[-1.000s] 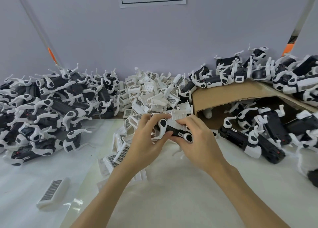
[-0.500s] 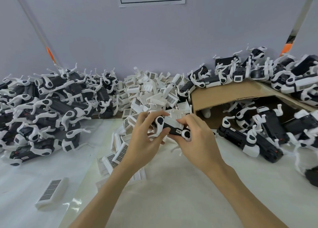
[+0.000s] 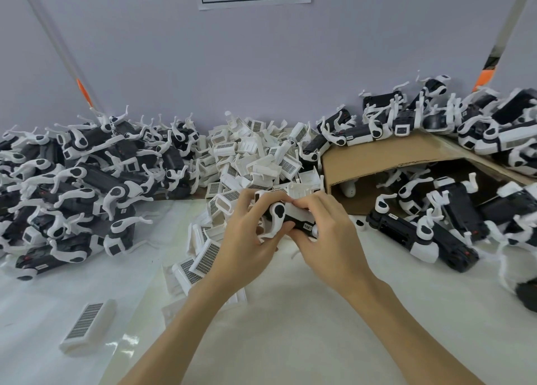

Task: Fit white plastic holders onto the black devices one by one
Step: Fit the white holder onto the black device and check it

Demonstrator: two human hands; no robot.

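Left hand (image 3: 247, 236), right hand (image 3: 328, 239) curled, gripping black device (image 3: 286, 216).

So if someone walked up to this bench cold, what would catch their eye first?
Probably the two hands at center, left hand and right hand, gripping one black device with a white holder on top. Next, the heap of loose white holders just behind them, flanked by piles of devices on the left and a cardboard box of more on the right.
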